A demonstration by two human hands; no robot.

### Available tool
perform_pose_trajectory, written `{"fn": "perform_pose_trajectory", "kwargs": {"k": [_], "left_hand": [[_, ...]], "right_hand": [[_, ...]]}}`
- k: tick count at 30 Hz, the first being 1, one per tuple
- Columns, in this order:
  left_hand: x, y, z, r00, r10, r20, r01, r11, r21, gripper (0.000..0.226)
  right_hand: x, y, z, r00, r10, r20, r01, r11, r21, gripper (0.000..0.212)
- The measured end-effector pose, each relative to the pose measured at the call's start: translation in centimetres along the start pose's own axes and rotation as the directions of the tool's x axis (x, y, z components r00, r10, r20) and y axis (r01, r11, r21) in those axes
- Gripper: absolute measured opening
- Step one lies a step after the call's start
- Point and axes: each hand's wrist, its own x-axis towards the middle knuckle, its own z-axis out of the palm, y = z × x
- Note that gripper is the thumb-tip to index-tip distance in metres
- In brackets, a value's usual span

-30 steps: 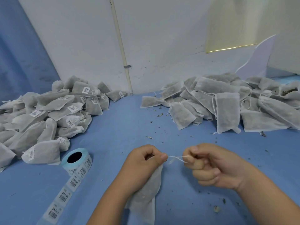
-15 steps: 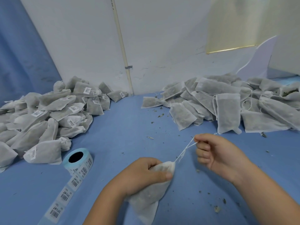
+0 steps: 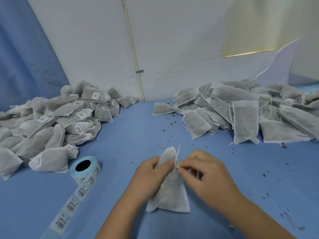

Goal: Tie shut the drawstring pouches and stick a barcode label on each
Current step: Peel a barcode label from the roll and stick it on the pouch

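A white mesh drawstring pouch (image 3: 170, 192) filled with dried herbs stands upright on the blue table, its neck gathered. My left hand (image 3: 150, 175) grips the neck from the left. My right hand (image 3: 205, 173) pinches the white drawstring (image 3: 177, 156) at the neck from the right, and the string's ends stick up above the fingers. A roll of barcode labels (image 3: 86, 168) lies to the left, its strip trailing toward the near edge.
A heap of tied, labelled pouches (image 3: 51, 121) fills the left side. A heap of unlabelled pouches (image 3: 241, 114) lies at the back right. Herb crumbs dot the blue table (image 3: 131, 135). A white wall with a pipe (image 3: 133, 49) stands behind.
The pouch went from hanging sideways to standing upright. My right hand, which had pulled the string out to the right, came back to the neck. Both hands now meet at the pouch's top.
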Motion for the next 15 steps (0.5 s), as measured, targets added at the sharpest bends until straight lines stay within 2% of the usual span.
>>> {"fn": "perform_pose_trajectory", "kwargs": {"k": [2, 6, 10, 15], "left_hand": [[0.1, 0.0, 0.1, 1.0, 0.001, -0.013, -0.002, 0.999, -0.052, 0.035], [0.0, 0.0, 0.4, 0.998, -0.04, 0.038, 0.045, 0.989, -0.14, 0.039], [-0.1, -0.2, 0.2, 0.99, -0.047, 0.13, 0.07, 0.982, -0.176, 0.047], [0.0, -0.3, -0.9, 0.98, -0.091, 0.177, 0.142, 0.943, -0.302, 0.037]], "right_hand": [[-0.4, 0.0, 0.6, 0.996, -0.04, 0.081, 0.047, 0.995, -0.085, 0.009], [-0.5, 0.2, 1.0, 0.992, -0.066, 0.108, 0.083, 0.984, -0.155, 0.015], [-0.6, 0.4, 0.8, 0.985, -0.078, 0.157, 0.103, 0.981, -0.162, 0.02], [-0.6, -0.1, 0.9, 0.971, -0.132, 0.198, 0.151, 0.985, -0.086, 0.025]]}}
